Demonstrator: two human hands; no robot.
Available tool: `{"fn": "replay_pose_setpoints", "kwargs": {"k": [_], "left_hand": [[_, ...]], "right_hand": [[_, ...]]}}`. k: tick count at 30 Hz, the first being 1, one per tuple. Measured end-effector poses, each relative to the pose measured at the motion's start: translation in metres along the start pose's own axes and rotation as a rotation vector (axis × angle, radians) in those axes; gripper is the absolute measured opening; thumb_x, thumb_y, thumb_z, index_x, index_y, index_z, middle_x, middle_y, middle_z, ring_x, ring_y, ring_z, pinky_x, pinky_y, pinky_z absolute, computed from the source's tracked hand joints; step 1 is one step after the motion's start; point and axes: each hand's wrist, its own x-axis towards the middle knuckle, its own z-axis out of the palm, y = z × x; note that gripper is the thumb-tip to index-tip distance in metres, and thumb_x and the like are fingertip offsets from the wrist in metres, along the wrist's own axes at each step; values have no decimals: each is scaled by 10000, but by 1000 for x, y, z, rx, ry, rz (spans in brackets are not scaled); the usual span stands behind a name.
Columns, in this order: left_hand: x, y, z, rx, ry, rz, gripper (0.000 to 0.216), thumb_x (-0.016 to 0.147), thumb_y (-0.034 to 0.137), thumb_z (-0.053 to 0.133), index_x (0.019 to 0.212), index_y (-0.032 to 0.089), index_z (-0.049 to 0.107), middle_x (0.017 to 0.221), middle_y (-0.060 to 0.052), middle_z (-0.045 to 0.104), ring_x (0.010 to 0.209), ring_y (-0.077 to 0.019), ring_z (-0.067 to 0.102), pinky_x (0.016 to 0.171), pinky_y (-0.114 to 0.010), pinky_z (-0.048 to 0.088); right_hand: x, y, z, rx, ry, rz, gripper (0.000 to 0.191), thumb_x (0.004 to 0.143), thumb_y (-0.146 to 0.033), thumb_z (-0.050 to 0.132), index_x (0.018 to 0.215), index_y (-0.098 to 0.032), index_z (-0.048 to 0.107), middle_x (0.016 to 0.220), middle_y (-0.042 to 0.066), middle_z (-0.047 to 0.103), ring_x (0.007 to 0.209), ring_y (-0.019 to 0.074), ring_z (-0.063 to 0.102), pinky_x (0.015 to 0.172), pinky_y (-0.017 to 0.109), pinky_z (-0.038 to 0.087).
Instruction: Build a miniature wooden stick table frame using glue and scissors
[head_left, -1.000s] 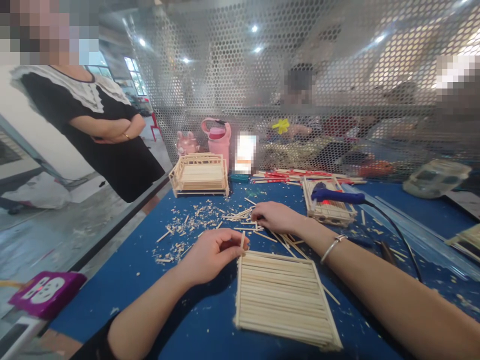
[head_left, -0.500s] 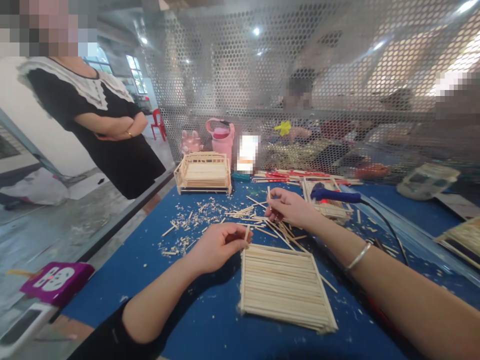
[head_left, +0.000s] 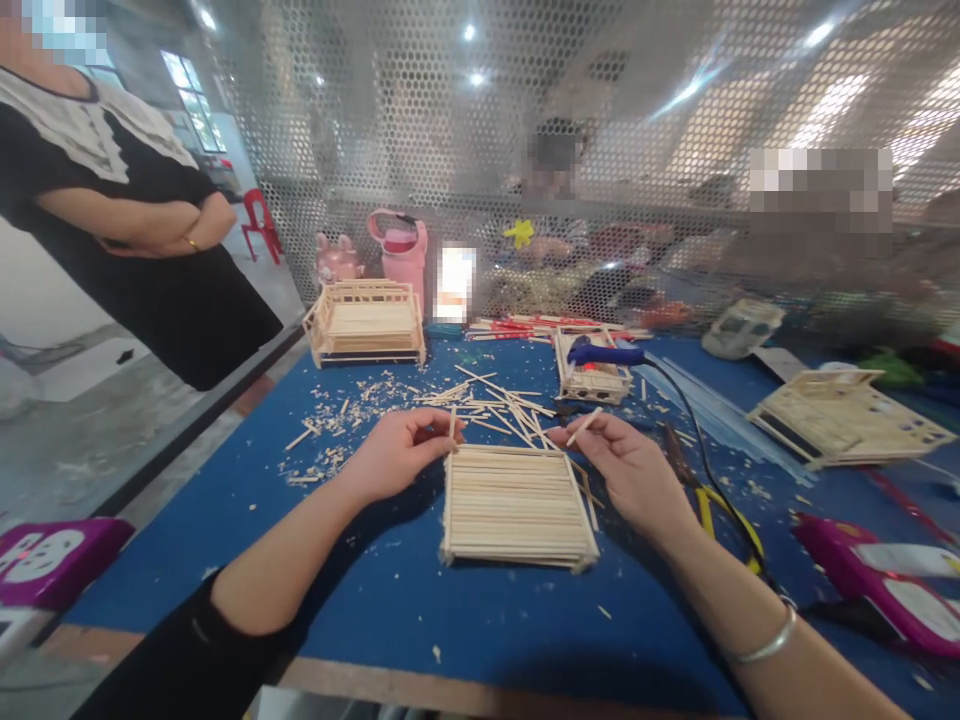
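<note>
A flat panel of pale wooden sticks lies on the blue tabletop in front of me. At its far left corner, my left hand pinches a short wooden stick that stands upright. Near the far right corner, my right hand is closed on another short wooden stick, which is tilted. Whether that second stick touches the panel I cannot tell. Behind the panel lies a heap of loose sticks, with small wood scraps scattered to the left.
A blue-handled glue gun rests on a small stick frame, its cord trailing right. Yellow-handled pliers and a purple power strip lie right. A stick-built bench stands back left. A person stands beyond the left edge.
My right hand has moved from the loose stick heap toward the panel's far right corner, carrying its short stick. The left hand still holds its stick at the left corner. The view has shifted right.
</note>
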Motion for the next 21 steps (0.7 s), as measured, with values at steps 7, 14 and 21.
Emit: {"fn": "replay_pose_setpoints", "kwargs": {"k": [7,14,21], "left_hand": [[1,-1,0,-28,3,-15,178,733,306,578,815,155,625,894,-44,676,812,-161,610,775,-286,478],[1,-1,1,-55,7,-23,208,719,330,588,812,148,623,886,-51,671,816,-169,609,779,-288,482],[1,1,1,-28,6,-31,201,721,330,577,803,152,622,864,-48,672,798,-169,610,769,-295,487]], "right_hand": [[4,10,2,58,-34,37,417,667,-589,601,784,-191,568,859,91,711,799,211,650,704,331,478],[3,13,1,-39,-46,-17,357,733,-528,549,813,-183,595,868,85,702,780,187,629,707,313,462],[1,11,-1,-96,-57,-45,333,761,-514,515,791,-191,588,858,80,698,784,191,626,719,314,464]]}}
